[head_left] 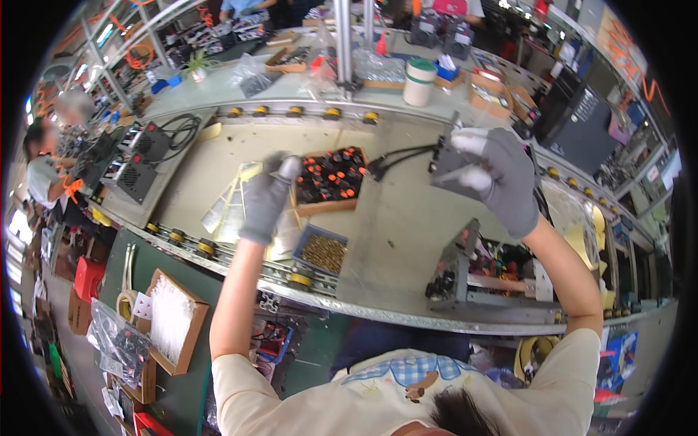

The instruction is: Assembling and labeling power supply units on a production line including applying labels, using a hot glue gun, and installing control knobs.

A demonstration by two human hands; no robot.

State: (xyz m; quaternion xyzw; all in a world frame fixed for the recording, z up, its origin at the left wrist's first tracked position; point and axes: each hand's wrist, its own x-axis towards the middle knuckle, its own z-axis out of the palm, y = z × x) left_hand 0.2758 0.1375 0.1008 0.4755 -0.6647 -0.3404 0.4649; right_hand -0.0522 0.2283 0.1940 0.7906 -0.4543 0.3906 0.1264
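Observation:
My left hand (265, 203), in a grey glove with pale fingertips, is raised beside a cardboard box (327, 208) of black and orange parts. Motion smears its fingers, so I cannot make out whether they hold anything. My right hand (505, 178), gloved alike, is over a dark grey metal housing (454, 163) with black cables (407, 154) leading off its left side. Its thumb and forefinger stand apart, with nothing plainly gripped between them. Papers (231, 207) lie under and beside my left hand. Close by is a blue tray (299, 245) of small brass-coloured pieces.
An opened metal chassis (465, 280) with wiring stands at the near right. Finished-looking grey units (134, 174) with coiled cable sit far left. Yellow-black rollers (294, 111) line the bench edges. A white tub (419, 83) stands behind. A person (47, 171) works at the left.

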